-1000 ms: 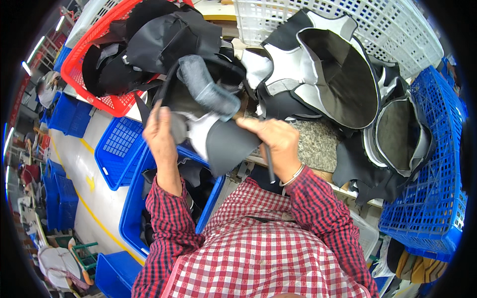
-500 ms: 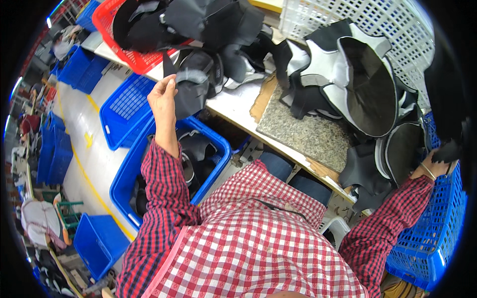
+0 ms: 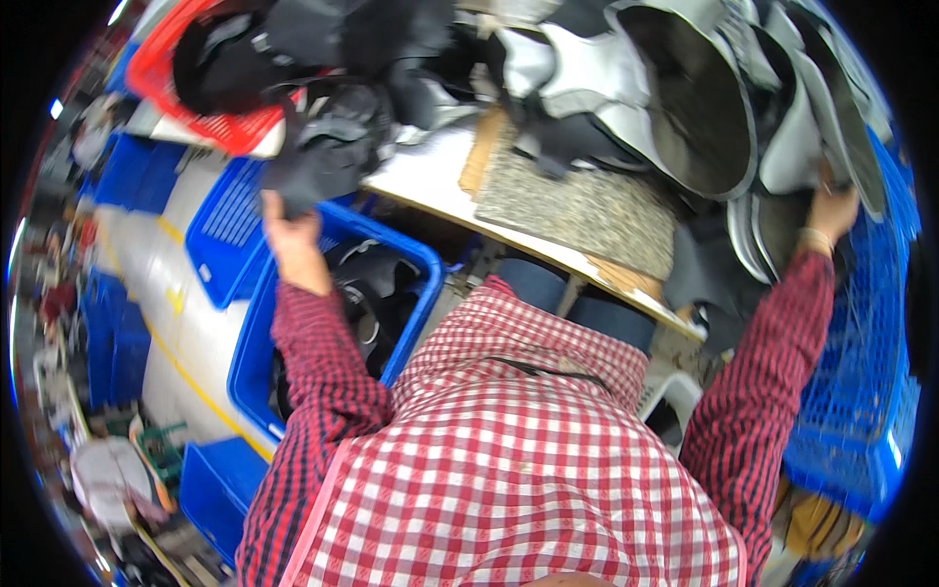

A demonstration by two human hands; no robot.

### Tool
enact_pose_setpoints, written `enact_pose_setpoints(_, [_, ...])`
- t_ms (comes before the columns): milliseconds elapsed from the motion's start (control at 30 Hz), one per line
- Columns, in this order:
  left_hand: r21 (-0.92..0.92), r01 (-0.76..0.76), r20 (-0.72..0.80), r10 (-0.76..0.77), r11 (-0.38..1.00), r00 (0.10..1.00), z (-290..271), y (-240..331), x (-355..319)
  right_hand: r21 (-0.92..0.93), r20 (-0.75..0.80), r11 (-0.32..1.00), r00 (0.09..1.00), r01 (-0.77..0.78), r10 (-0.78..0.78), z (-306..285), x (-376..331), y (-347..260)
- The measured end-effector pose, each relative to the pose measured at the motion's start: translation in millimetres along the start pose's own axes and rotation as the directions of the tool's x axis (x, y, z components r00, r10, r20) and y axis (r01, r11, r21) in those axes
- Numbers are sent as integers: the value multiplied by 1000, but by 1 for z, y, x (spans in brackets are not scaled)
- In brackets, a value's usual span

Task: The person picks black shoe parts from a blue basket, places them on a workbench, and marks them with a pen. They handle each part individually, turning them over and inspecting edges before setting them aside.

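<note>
My left hand [image 3: 296, 249] is at the table's left edge, above a blue crate. Its thumb and fingers are closed on the lower end of a floppy black leather-like piece [image 3: 303, 178], though motion blurs the grip. Far to the right, my right hand [image 3: 831, 213] grips a curved dark piece with a pale edge [image 3: 849, 132], its fingers partly hidden by it. Between my hands, a large bowl-shaped dark piece with a pale rim [image 3: 690, 108] lies among white-lined pieces [image 3: 592, 73] on the table. A speckled stone slab [image 3: 577, 210] sits in front of them.
A red basket [image 3: 156, 73] piled with black pieces stands at the far left. The blue crate [image 3: 437, 269] below holds more black pieces. Another blue crate [image 3: 230, 215] is beside it on the floor. Blue plastic baskets [image 3: 861, 342] stand at my right. The white table edge [image 3: 416, 176] runs before my knees.
The view has shifted. My left hand has turned and come down with the black piece. My right hand has lifted from the basket side, and a curved dark piece now stands up in it.
</note>
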State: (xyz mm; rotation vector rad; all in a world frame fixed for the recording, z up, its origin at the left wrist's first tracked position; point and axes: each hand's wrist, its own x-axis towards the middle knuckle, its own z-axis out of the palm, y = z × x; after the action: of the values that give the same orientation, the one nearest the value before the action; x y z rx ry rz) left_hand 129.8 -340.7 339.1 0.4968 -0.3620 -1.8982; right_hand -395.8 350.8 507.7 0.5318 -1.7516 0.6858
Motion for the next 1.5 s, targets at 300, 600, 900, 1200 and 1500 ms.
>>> enact_pose_setpoints(300, [8,-933,494,810,360,316,253,16,-130,236,-17,774,794,-588,608,-2,-9,-39])
enact_pose_setpoints(600, [12,-996,862,-504,-89,55,194,-175,-238,508,13,847,985,-157,174,-65,-81,-207])
enact_pose_setpoints(900, [173,-981,375,-915,-88,149,157,-234,-213,591,738,184,618,-786,270,-61,-203,-272])
enact_pose_setpoints(1200, [272,-956,427,-876,-113,225,170,-263,-205,721,616,222,754,-656,229,-83,-209,-308])
enact_pose_setpoints(1500, [298,-923,177,-936,-243,303,189,-261,-197,293,883,399,406,-869,236,-23,-232,-307])
